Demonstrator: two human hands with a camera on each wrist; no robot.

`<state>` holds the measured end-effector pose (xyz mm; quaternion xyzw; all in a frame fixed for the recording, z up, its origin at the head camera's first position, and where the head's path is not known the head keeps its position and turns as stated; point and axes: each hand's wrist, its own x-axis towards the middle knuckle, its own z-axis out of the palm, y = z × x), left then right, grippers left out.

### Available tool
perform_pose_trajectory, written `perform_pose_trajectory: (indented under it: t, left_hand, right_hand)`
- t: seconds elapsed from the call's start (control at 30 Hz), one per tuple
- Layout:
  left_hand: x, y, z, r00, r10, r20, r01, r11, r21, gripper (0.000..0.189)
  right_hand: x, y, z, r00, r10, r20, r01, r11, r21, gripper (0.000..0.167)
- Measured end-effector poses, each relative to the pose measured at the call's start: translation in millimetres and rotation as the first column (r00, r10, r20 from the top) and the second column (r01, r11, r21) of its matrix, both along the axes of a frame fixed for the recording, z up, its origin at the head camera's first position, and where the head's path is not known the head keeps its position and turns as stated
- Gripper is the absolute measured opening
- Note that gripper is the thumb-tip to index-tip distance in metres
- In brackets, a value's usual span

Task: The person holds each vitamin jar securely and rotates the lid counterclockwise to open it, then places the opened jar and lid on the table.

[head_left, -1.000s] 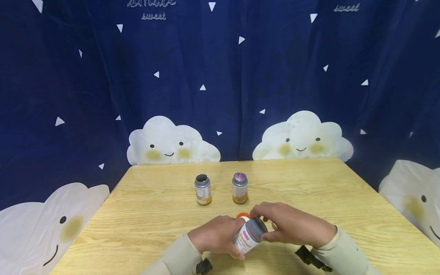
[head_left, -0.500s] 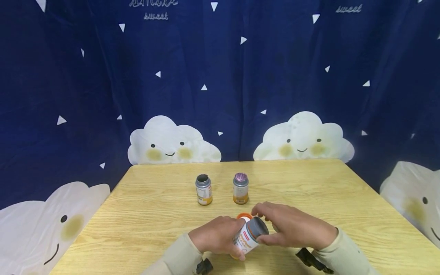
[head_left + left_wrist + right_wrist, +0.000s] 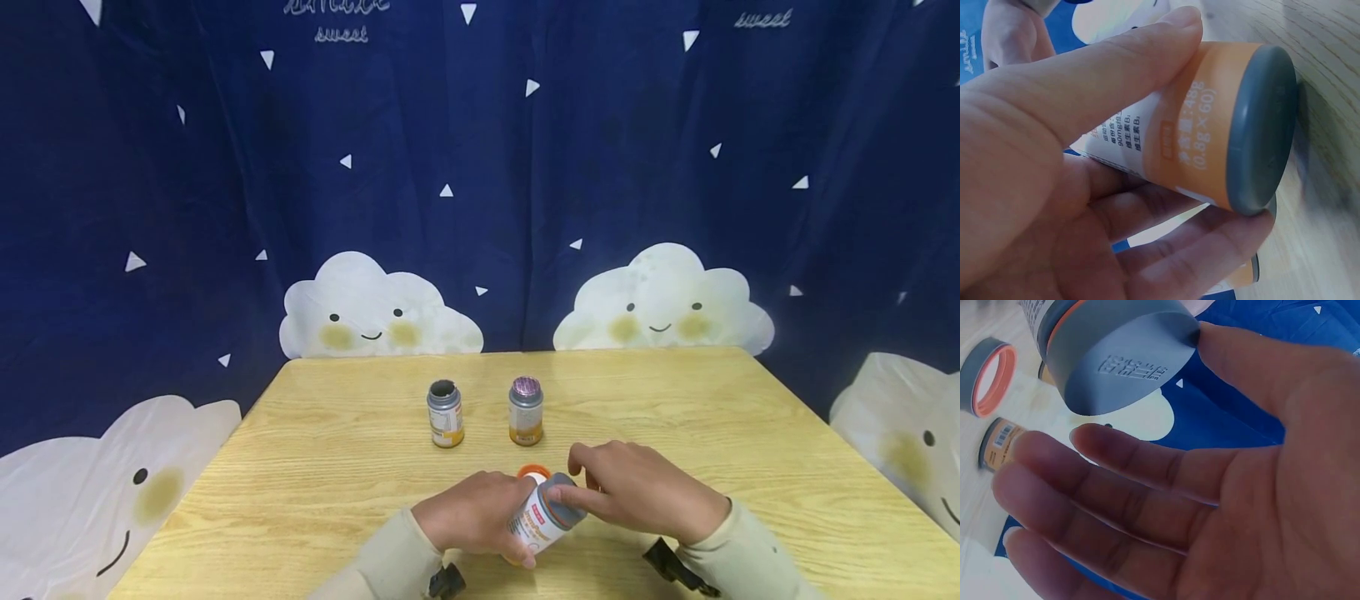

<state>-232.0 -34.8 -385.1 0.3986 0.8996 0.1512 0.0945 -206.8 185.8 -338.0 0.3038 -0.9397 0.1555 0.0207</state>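
Note:
Tilted in my left hand is a white and orange pill bottle, its grey screw cap on and pointing right. In the left wrist view the thumb lies along the bottle's label and a fingertip reaches the grey base. My right hand is beside the cap. The right wrist view shows its thumb at the cap's edge, while the other fingers extend below, apart from the cap. A loose grey cap with an orange inside lies on the table behind the held bottle.
Farther back on the wooden table stand two similar bottles. The left bottle has a dark open mouth, and the right bottle wears a shiny purple seal. A dark blue curtain with clouds hangs behind the table.
The right hand's fingers have drawn back to the right from the cap, and its thumb now lies across the cap's side. The left hand and bottle have barely moved.

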Motion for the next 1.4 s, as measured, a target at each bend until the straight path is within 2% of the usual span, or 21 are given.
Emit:
perform_pose_trajectory:
  t: [0.17,0.4,0.57,0.7,0.87,1.1,1.27,1.4]
  left_hand:
    - [-0.4,0.2,0.2,1.0,-0.007,-0.02,0.007,1.0,-0.003,0.049]
    - [0.8,1.4,-0.1,0.996,-0.018,-0.083,0.014,0.999,-0.047,0.049]
    - [0.2,1.9,0.0,1.0,-0.006,-0.024,0.005,1.0,-0.027,0.048]
    - [0.3,1.8,0.2,0.999,-0.013,-0.036,0.012,1.0,-0.028,0.048]
    - [0.6,2.9,-0.3,0.999,-0.002,-0.032,0.001,0.999,-0.032,0.049]
    - [0.4,3.4,-2.0,0.999,0.005,-0.05,-0.007,0.999,-0.042,0.049]
    - [1.4,3.5,-1.3,0.996,0.01,-0.087,-0.015,0.998,-0.056,0.051]
    - [1.2,3.6,-0.8,0.997,0.011,-0.083,-0.016,0.998,-0.059,0.05]
  right_hand:
    - [-1.0,0.5,1.2,0.997,0.03,0.069,-0.028,0.999,-0.018,0.042]
    - [-3.0,2.4,2.2,0.98,0.138,0.142,-0.13,0.989,-0.065,0.033]
    - [-3.1,4.0,4.2,0.972,0.168,0.165,-0.159,0.985,-0.067,0.027]
    - [-2.4,4.5,6.2,0.965,0.183,0.188,-0.171,0.982,-0.08,0.027]
    - [-0.8,5.6,7.0,0.962,0.22,0.163,-0.208,0.974,-0.087,0.027]
    - [-0.7,5.9,6.3,0.964,0.244,0.108,-0.239,0.969,-0.061,0.038]
    - [-0.8,6.2,6.7,0.959,0.258,0.114,-0.252,0.965,-0.067,0.044]
    - [-1.2,6.4,6.2,0.957,0.257,0.132,-0.249,0.965,-0.076,0.046]
